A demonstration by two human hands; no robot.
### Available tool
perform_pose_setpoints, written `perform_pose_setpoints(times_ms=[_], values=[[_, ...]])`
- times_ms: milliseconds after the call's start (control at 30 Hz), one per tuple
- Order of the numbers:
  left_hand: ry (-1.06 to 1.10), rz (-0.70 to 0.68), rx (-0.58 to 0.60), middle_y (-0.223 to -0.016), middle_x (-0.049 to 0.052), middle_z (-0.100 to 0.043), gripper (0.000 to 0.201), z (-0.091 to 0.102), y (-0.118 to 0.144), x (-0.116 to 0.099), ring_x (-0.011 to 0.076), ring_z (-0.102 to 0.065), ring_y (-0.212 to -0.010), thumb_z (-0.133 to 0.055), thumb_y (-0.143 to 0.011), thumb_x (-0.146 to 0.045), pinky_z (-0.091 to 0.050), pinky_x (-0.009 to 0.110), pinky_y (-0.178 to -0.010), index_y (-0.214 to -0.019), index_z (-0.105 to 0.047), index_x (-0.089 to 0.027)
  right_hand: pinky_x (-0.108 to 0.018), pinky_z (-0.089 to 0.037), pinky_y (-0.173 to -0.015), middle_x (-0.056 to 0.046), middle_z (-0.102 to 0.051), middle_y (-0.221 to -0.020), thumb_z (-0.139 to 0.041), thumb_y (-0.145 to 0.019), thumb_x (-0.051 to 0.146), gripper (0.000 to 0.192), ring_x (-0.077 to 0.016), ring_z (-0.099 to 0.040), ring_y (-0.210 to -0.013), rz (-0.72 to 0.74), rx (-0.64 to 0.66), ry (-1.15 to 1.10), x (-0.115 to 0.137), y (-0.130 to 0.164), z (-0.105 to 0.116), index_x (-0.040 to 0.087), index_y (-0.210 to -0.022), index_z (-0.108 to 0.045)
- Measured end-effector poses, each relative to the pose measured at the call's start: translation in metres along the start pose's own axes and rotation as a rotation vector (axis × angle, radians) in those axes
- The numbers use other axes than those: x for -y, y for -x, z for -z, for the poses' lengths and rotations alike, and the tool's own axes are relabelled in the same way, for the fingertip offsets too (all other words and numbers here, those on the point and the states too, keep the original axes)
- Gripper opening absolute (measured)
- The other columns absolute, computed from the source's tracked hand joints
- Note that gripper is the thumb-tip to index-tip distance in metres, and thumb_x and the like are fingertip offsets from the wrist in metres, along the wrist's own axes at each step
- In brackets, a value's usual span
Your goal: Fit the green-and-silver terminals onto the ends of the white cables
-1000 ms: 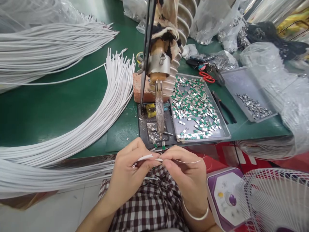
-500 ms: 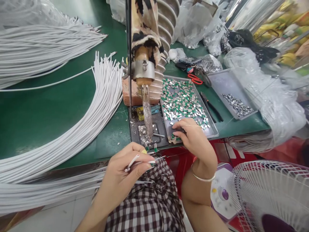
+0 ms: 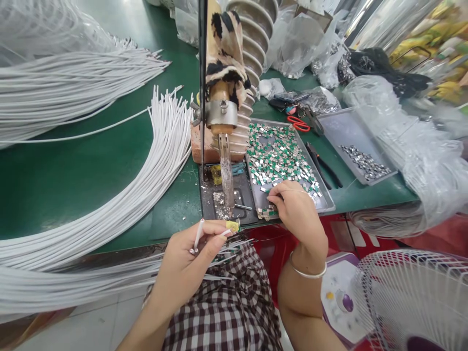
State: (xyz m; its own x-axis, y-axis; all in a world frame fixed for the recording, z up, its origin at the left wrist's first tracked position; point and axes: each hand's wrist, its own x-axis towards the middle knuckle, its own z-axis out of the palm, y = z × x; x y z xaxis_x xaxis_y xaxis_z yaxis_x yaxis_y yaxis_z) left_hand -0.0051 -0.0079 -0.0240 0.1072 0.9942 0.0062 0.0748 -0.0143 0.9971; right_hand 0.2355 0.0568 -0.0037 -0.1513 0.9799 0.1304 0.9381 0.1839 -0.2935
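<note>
My left hand (image 3: pixel 193 253) is closed on white cables (image 3: pixel 198 235), in front of the table edge. One cable end pokes up between the fingers and another lies at the fingertips, beside a yellow wrap on a finger. A small green-and-metal piece shows right at those fingertips; whether it is joined to a cable I cannot tell. Over the near part of a metal tray (image 3: pixel 331 204) of small green-and-silver connectors (image 3: pixel 281 151), my right hand (image 3: pixel 296 204) pinches with thumb and finger. What lies in that pinch is mostly hidden. A soldering iron (image 3: pixel 225 170) points down between the hands.
A big bundle of white cables (image 3: pixel 146 195) curves across the table on the left. Right of the tray lie black-handled pliers (image 3: pixel 325 165), red-handled scissors (image 3: pixel 298 123) and a second tray (image 3: pixel 331 126) with small metal parts. A fan (image 3: pixel 413 297) stands at lower right.
My left hand's fingertips have risen slightly, and the held cable end now stands more upright. My right hand's thumb and finger have closed together over the tray. The view has shifted a little.
</note>
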Motion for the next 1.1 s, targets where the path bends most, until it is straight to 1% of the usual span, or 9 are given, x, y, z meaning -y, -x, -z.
perform_pose_setpoints(times_ms=[100,233,333,400,467,533,633,733,1100], values=[[0.020,0.011,0.001,-0.095,0.005,-0.083,0.016,-0.001,-0.001,0.000,0.0181,-0.076,-0.081,-0.065,-0.094,-0.028,-0.058,0.024,-0.069,-0.085,-0.077,-0.022,-0.034,-0.041,-0.074,-0.006,-0.067,-0.083,-0.054,-0.089,0.012,0.020,-0.0242,-0.059,-0.084,0.004,-0.014,-0.017,-0.003,0.000,0.002,0.021,-0.077,-0.066],[0.015,0.046,-0.007,-0.095,0.004,-0.083,0.015,-0.001,0.000,-0.001,0.0188,-0.076,-0.085,-0.067,-0.092,-0.029,-0.057,0.025,-0.074,-0.084,-0.077,-0.022,-0.033,-0.041,-0.069,-0.004,-0.066,-0.073,-0.058,-0.087,0.013,0.022,-0.0226,-0.060,-0.076,-0.012,-0.031,-0.059,-0.003,-0.001,0.005,0.022,-0.067,-0.062],[0.012,0.094,-0.039,-0.094,0.005,-0.082,0.017,-0.003,-0.001,-0.005,0.0181,-0.075,-0.080,-0.067,-0.092,-0.029,-0.055,0.024,-0.066,-0.080,-0.076,-0.021,-0.031,-0.045,-0.065,-0.003,-0.068,-0.072,-0.060,-0.088,0.014,0.018,-0.0194,-0.062,-0.070,-0.033,-0.088,-0.119,0.009,0.003,0.005,0.020,-0.072,-0.062],[0.024,0.079,-0.037,-0.093,0.004,-0.082,0.017,-0.006,-0.003,-0.009,0.0172,-0.075,-0.080,-0.066,-0.091,-0.025,-0.055,0.023,-0.065,-0.077,-0.075,-0.021,-0.027,-0.047,-0.060,0.000,-0.069,-0.071,-0.059,-0.092,0.018,0.012,-0.0148,-0.062,-0.061,-0.035,-0.136,-0.241,0.026,0.011,0.003,0.020,-0.081,-0.064],[0.045,0.032,-0.022,-0.091,0.004,-0.082,0.016,-0.008,-0.006,-0.013,0.0165,-0.075,-0.081,-0.066,-0.090,-0.020,-0.056,0.022,-0.069,-0.077,-0.074,-0.021,-0.023,-0.047,-0.052,0.003,-0.070,-0.067,-0.061,-0.092,0.018,0.009,-0.0117,-0.061,-0.053,0.001,-0.165,-0.600,0.045,0.022,0.000,0.021,-0.086,-0.066],[0.068,-0.004,-0.025,-0.089,0.004,-0.082,0.015,-0.010,-0.010,-0.017,0.0160,-0.076,-0.079,-0.066,-0.088,-0.016,-0.057,0.022,-0.069,-0.075,-0.073,-0.020,-0.022,-0.049,-0.050,0.003,-0.071,-0.067,-0.060,-0.093,0.017,0.011,-0.0104,-0.062,-0.052,0.038,-0.195,-0.776,0.062,0.033,-0.004,0.021,-0.087,-0.068],[0.074,-0.026,-0.057,-0.088,0.004,-0.082,0.014,-0.012,-0.013,-0.020,0.0158,-0.075,-0.077,-0.066,-0.086,-0.014,-0.057,0.022,-0.067,-0.074,-0.072,-0.019,-0.024,-0.056,-0.060,0.000,-0.076,-0.077,-0.061,-0.093,0.015,0.012,-0.0129,-0.070,-0.064,0.036,-0.258,-0.813,0.078,0.043,-0.010,0.022,-0.089,-0.070],[0.065,-0.040,-0.080,-0.086,0.003,-0.082,0.015,-0.013,-0.015,-0.021,0.0152,-0.075,-0.075,-0.066,-0.084,-0.012,-0.057,0.021,-0.067,-0.072,-0.071,-0.020,-0.026,-0.059,-0.067,-0.001,-0.078,-0.082,-0.062,-0.093,0.015,0.012,-0.0146,-0.073,-0.072,0.031,-0.285,-0.832,0.083,0.045,-0.015,0.023,-0.091,-0.071],[0.062,-0.050,-0.076,-0.080,0.001,-0.081,0.018,-0.010,-0.015,-0.025,0.0134,-0.074,-0.071,-0.064,-0.084,-0.013,-0.056,0.019,-0.064,-0.069,-0.070,-0.020,-0.025,-0.060,-0.066,0.000,-0.077,-0.081,-0.061,-0.094,0.015,0.013,-0.0142,-0.073,-0.070,0.046,-0.334,-0.795,0.086,0.046,-0.018,0.023,-0.093,-0.071]])
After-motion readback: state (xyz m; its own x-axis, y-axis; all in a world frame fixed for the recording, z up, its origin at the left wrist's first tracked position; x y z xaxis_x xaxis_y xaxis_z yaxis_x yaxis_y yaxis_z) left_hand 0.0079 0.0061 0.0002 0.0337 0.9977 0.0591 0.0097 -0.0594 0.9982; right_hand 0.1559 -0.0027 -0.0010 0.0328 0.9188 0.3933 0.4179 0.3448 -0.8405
